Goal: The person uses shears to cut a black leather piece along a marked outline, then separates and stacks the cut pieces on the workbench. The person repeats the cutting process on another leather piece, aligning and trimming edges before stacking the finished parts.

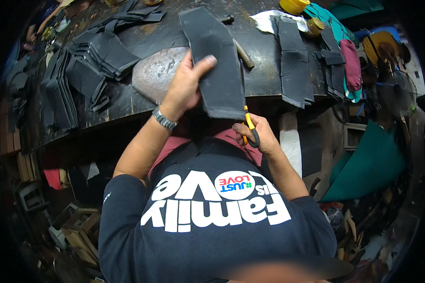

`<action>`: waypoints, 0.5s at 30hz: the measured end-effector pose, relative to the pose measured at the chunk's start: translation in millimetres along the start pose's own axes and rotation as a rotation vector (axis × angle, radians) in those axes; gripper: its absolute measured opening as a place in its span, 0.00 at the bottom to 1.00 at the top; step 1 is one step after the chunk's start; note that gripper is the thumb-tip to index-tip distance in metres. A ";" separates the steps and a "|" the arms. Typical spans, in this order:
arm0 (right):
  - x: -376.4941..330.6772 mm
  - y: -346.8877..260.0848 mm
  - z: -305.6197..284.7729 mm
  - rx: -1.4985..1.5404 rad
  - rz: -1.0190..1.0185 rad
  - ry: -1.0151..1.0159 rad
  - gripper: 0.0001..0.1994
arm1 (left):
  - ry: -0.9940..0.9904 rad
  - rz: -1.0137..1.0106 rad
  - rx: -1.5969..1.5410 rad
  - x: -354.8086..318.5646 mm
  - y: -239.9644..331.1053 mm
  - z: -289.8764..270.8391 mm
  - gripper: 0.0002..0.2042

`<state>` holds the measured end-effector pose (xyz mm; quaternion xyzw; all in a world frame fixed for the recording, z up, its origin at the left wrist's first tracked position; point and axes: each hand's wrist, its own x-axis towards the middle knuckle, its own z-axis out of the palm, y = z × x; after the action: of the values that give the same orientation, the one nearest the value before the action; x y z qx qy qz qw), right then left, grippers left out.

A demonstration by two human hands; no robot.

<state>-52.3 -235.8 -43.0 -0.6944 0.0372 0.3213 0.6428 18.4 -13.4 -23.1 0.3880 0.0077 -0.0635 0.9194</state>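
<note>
My left hand (186, 85) grips a flat black panel (217, 61) of leather-like sheet with angled corners, its thumb on the upper face. The panel is tilted up over the table's near edge. In my right hand (265, 134) is a pair of scissors (250, 126) with yellow and black handles, fingers wrapped round the loops. The scissors are at the panel's lower right corner; their blades are mostly hidden along its right edge, so I cannot tell whether they touch it. Beneath my left hand lies a worn grey slab (156, 73) with a rounded edge.
Stacks of black cut pieces (101, 52) cover the dark table's left side, with more black pieces (294, 61) at the right. A rod-like handle (244, 54) lies beside the panel. Farther right are a maroon roll (350, 64), a fan (396, 94) and a large teal sheet (368, 162).
</note>
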 end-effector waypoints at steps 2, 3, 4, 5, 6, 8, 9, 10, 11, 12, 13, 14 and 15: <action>0.5 1.0 7.2 -0.013 -0.015 -0.024 0.14 | -0.135 -0.102 0.161 -28.2 -3.9 -2.1 0.19; 0.3 0.9 9.1 -0.002 -0.043 -0.033 0.14 | -0.178 -0.235 0.206 -38.0 -4.0 -3.5 0.22; 0.2 1.0 10.5 0.009 -0.070 -0.037 0.13 | -0.221 -0.319 0.307 -45.4 -2.5 -5.9 0.22; -1.3 0.4 9.0 0.015 -0.050 -0.045 0.13 | -0.211 -0.300 0.296 -48.4 -6.2 -4.4 0.21; -2.8 0.3 7.2 -0.018 -0.026 -0.037 0.14 | -0.200 -0.280 0.286 -50.6 -9.3 -3.5 0.20; -7.4 0.5 0.7 -0.067 -0.005 -0.041 0.14 | -0.145 -0.190 0.334 -46.0 -10.1 -5.5 0.18; -10.8 0.5 -4.5 -0.076 0.025 -0.048 0.15 | -0.097 -0.162 0.371 -43.7 -10.8 -6.4 0.17; -14.4 2.0 -8.0 -0.082 0.028 -0.036 0.16 | -0.139 -0.097 0.217 -41.9 -11.1 -7.8 0.13; -19.0 4.6 -10.4 -0.062 0.001 -0.043 0.18 | -0.107 -0.097 0.208 -39.4 -11.7 -9.3 0.12; -23.8 7.1 -13.0 -0.033 -0.018 -0.051 0.19 | -0.088 -0.080 0.190 -37.0 -11.4 -11.5 0.12; -29.5 9.3 -16.4 -0.103 -0.041 -0.060 0.20 | -0.097 -0.075 0.191 -36.6 -12.3 -13.2 0.11; -34.6 10.3 -20.9 -0.210 0.005 -0.067 0.22 | -0.104 -0.072 0.193 -36.6 -13.0 -15.1 0.11; -39.4 10.9 -25.1 -0.314 0.051 -0.074 0.24 | -0.112 -0.070 0.196 -37.0 -13.7 -16.8 0.11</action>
<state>-78.5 -274.9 -33.8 -0.7728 -0.0194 0.3649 0.5189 -19.3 -6.8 -42.3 0.4715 -0.0363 -0.1176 0.8733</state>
